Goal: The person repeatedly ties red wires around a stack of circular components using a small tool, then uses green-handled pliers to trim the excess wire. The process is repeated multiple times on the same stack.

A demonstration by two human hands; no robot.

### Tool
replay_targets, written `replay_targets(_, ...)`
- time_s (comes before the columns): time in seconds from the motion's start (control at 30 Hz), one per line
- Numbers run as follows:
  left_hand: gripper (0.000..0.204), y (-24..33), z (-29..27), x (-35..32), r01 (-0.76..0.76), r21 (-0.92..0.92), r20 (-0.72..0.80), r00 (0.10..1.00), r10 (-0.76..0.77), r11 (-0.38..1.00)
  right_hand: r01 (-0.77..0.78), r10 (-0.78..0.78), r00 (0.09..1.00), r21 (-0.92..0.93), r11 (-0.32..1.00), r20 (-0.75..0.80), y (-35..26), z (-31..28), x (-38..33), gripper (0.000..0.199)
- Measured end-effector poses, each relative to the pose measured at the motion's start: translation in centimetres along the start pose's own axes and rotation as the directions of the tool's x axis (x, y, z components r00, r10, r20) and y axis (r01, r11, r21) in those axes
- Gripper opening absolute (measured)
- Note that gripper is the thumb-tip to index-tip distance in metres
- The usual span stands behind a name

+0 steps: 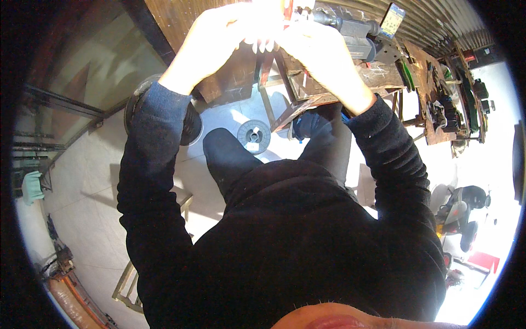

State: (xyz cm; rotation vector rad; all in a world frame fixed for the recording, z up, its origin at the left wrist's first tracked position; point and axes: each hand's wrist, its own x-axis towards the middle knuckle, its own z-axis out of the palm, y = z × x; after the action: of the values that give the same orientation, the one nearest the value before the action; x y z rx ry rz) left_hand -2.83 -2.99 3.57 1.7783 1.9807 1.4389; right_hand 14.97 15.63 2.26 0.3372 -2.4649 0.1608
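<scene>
Both hands are raised over the workbench at the top of the view, in glare that washes out the fingers. My left hand (215, 46) reaches in from the left with its fingers curled inward. Opposite it, my right hand (322, 55) is bent toward the same spot, its fingers closed. Between them shows a bright object with a narrow red strip (287, 12); its kind is lost in the light and the upper edge cuts it off. Just right of my right hand stands a dark grey bench vise (355, 37).
Behind the vise leans a phone (392, 21) with a lit screen. The wooden bench (408, 52) runs right, with tools on it. A cable spool (253, 136) lies on the floor between my legs. A motorbike (463, 211) stands at right, a metal frame (127, 288) at lower left.
</scene>
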Motion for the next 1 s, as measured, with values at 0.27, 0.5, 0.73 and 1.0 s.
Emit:
replay_targets(0.27,0.024,0.1,0.1,0.6,-0.021,0.016,0.058,0.998,0.021,1.0,0.057,-0.067,0.996,-0.164,0.985,-0.057,-0.3,0.3,1.1,0.021)
replay_targets(0.5,0.024,-0.1,-0.3,1.5,-0.033,0.029,0.099,0.995,0.03,0.999,0.094,-0.111,0.992,-0.224,0.97,-0.065,-0.5,0.1,1.8,0.019)
replay_targets(0.73,0.024,-0.4,-0.3,1.1,-0.035,0.035,0.059,0.998,0.033,0.999,-0.419,0.391,0.907,0.398,0.816,0.153,-2.5,-1.7,2.3,0.02)
replay_targets(1.0,0.024,-0.8,-0.7,-0.7,-0.033,0.033,-0.068,0.997,0.035,0.999,-0.331,0.321,0.941,0.096,0.939,0.105,-3.2,-5.9,1.9,0.023)
